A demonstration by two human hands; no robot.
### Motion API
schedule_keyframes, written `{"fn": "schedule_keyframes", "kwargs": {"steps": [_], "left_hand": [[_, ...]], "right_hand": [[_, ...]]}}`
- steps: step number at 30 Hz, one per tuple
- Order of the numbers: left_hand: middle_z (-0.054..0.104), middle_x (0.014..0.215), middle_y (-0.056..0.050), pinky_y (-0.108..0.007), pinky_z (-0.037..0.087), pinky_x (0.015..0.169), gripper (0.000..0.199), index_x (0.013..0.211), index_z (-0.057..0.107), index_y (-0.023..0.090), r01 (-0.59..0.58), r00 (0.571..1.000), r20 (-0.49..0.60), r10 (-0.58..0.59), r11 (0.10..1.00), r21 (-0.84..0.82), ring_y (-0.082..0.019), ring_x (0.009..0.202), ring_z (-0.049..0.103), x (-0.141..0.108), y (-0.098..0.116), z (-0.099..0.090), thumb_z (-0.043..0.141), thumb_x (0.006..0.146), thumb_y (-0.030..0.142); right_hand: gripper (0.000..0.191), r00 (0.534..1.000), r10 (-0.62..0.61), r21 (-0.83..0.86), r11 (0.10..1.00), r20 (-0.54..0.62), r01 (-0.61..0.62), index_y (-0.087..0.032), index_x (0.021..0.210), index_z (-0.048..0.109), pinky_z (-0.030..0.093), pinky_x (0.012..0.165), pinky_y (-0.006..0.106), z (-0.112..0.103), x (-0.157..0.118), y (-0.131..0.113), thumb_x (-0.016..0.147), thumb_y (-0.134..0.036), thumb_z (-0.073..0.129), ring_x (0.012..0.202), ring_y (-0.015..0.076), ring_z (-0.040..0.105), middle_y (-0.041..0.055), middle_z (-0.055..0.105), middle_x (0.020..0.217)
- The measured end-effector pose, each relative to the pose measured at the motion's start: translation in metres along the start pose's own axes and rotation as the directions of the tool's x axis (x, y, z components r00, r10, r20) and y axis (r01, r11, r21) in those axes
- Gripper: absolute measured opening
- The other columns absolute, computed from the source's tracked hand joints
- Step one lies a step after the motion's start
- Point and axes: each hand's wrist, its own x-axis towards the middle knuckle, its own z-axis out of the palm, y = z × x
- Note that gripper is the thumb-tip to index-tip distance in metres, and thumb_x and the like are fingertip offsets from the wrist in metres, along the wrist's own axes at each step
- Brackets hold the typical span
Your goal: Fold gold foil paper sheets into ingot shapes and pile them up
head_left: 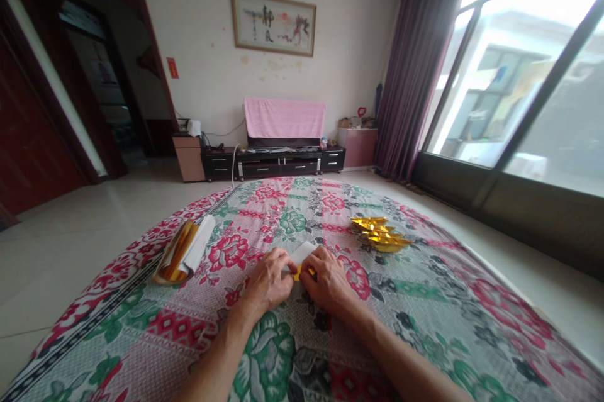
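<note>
A small sheet of gold foil paper [304, 252] lies in front of me, its white back facing up and a strip of gold showing at the near edge. My left hand [274, 273] pinches its left side with the fingers curled in. On the right side, my right hand [327, 274] grips the same sheet, thumb and fingers close together. The hands nearly meet, and they cover much of the paper. To the right sit several folded gold paper ingots [381, 235] in a cluster. A curled stack of gold and white paper [182, 257] rests at the left.
A flowered cloth [264, 351] covers the surface under my hands. Beyond it stands a low black cabinet [283, 166] with a pink cloth [284, 117] draped over something on top. A purple curtain [410, 68] hangs beside the window at the right.
</note>
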Motion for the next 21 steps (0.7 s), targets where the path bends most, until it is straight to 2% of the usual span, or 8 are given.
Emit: {"fn": "schedule_keyframes", "kwargs": {"steps": [7, 11, 13, 16, 18, 21], "left_hand": [[0.057, 0.099, -0.003, -0.03, 0.042, 0.093, 0.036, 0.086, 0.06, 0.02, -0.101, 0.995, 0.005, 0.102, 0.99, -0.094, -0.015, 0.1, 0.053, 0.001, -0.02, 0.001, 0.042, 0.062, 0.0], [0.058, 0.101, -0.004, -0.03, 0.043, 0.093, 0.035, 0.083, 0.063, 0.019, -0.099, 0.995, 0.012, 0.101, 0.99, -0.099, -0.015, 0.099, 0.054, 0.001, -0.023, 0.001, 0.043, 0.063, 0.001], [0.06, 0.099, -0.004, -0.031, 0.044, 0.091, 0.033, 0.083, 0.064, 0.019, -0.101, 0.995, -0.001, 0.101, 0.991, -0.091, -0.016, 0.097, 0.055, 0.001, -0.021, 0.001, 0.044, 0.064, 0.001], [0.061, 0.099, -0.005, -0.031, 0.045, 0.091, 0.033, 0.086, 0.063, 0.019, -0.14, 0.99, -0.044, 0.137, 0.986, -0.09, -0.017, 0.097, 0.056, -0.001, -0.018, -0.001, 0.045, 0.064, 0.001], [0.062, 0.101, -0.005, -0.031, 0.044, 0.093, 0.035, 0.088, 0.062, 0.019, -0.169, 0.984, -0.068, 0.163, 0.981, -0.093, -0.017, 0.099, 0.056, -0.002, -0.017, -0.002, 0.045, 0.064, 0.0], [0.061, 0.104, -0.005, -0.032, 0.043, 0.095, 0.038, 0.09, 0.061, 0.019, -0.179, 0.98, -0.098, 0.171, 0.981, -0.073, -0.018, 0.102, 0.055, -0.003, -0.016, -0.002, 0.045, 0.062, -0.001]], "right_hand": [[0.005, 1.0, 0.004, 0.008, 1.0, -0.014, -0.004, -0.02, 0.077, 0.062, 0.033, 0.072, 0.026, 0.002, 0.0, 0.002, 0.077, -0.02, 0.057, 0.082, 0.0157, 0.049, 0.0026, 0.054, 0.088], [0.005, 0.999, 0.005, -0.015, 1.0, -0.053, -0.006, -0.02, 0.077, 0.06, 0.034, 0.071, 0.026, 0.003, 0.003, 0.001, 0.076, -0.019, 0.055, 0.08, 0.0161, 0.05, 0.0028, 0.055, 0.084], [0.012, 0.995, 0.021, -0.03, 0.999, -0.102, -0.024, -0.02, 0.086, 0.06, 0.035, 0.074, 0.027, 0.004, 0.007, 0.002, 0.077, -0.019, 0.053, 0.085, 0.0178, 0.051, 0.0046, 0.058, 0.091], [0.03, 0.985, 0.089, -0.06, 0.993, -0.146, -0.099, -0.02, 0.107, 0.057, 0.035, 0.083, 0.032, 0.004, 0.016, 0.009, 0.078, -0.018, 0.048, 0.099, 0.022, 0.05, 0.0078, 0.057, 0.112], [0.04, 0.988, 0.108, -0.067, 0.991, -0.11, -0.116, -0.02, 0.117, 0.053, 0.033, 0.088, 0.035, 0.004, 0.021, 0.014, 0.078, -0.018, 0.047, 0.109, 0.0238, 0.047, 0.0084, 0.053, 0.123], [0.048, 0.999, 0.029, -0.082, 0.996, -0.035, -0.031, -0.02, 0.123, 0.049, 0.029, 0.093, 0.038, 0.001, 0.026, 0.023, 0.076, -0.014, 0.043, 0.12, 0.0234, 0.039, 0.0074, 0.046, 0.134]]}}
